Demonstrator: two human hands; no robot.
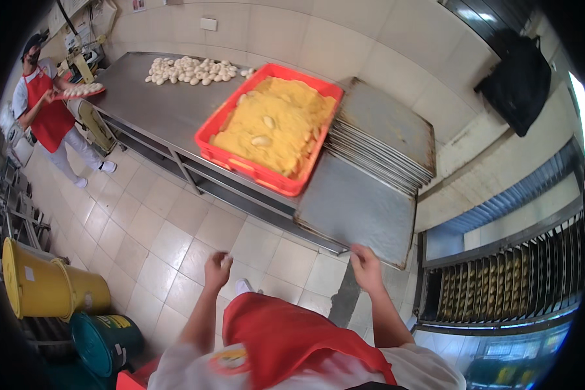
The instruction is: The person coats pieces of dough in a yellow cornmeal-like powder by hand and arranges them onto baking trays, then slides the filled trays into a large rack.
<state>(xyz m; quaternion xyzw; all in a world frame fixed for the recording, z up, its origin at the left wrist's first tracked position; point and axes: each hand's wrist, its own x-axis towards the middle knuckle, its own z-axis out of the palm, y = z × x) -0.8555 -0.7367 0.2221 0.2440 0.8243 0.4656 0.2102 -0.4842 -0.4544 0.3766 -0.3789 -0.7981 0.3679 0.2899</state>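
Observation:
My left hand (218,270) hangs in the air over the tiled floor, its fingers curled in and nothing visible in them. My right hand (367,268) is at the near edge of a flat metal baking tray (364,201), fingers closed on the rim. That tray juts toward me past the table's edge. Beyond it rises a stack of similar trays (387,123). Left of the trays, a red plastic crate (205,140) holds yellow crumbs (273,114) with a few pale dough pieces (261,140) lying on top.
Many white dough balls (192,70) lie at the back of the steel table (133,81). At far left a co-worker (49,117) in a red apron carries a red tray of dough pieces (81,90). Yellow bins (52,283) and a green tub (107,341) stand lower left; a loaded rack (500,279) stands right.

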